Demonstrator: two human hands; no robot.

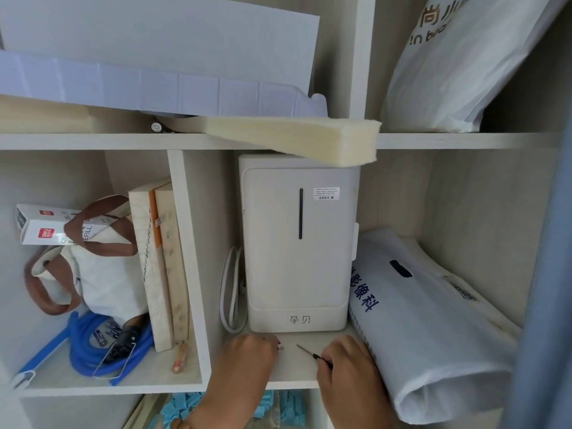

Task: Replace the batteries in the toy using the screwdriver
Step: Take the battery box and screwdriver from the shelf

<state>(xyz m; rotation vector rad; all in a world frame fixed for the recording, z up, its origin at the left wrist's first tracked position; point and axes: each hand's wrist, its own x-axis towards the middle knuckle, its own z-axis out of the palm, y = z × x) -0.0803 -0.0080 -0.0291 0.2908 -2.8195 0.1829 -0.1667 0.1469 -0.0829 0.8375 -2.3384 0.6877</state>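
– Screwdriver first: where was it?
– In the right hand [346,363]. Its fingers [335,356] were clenched round the dark handle. The thin screwdriver [320,359] shaft stuck out up and to the left of them, toward the gap between the two hands. I judged it was held low and slanted so the tip could reach something small on the shelf [294,371].
– And the left hand?
– The left hand [247,357] lay knuckles-up on the same board, fingers curled downward. A small pinkish thing [280,347] showed right at their tips, but I could not tell whether they pinched it or only touched it.
– Was that the toy?
– I could not say. No toy was plainly in view; it may have sat under that hand, steadied for the driver.
– Batteries?
– Loose batteries [100,338] lay on a blue hose [83,351] in the next compartment, well to the left of the left fingers, past the divider [188,258]. They were probably spare stock, not yet fetched.
– Anything crowding the work?
– A white appliance [297,243] stood just beyond both sets of fingers, and a plastic bag [433,320] leaned against the right hand's outer side.
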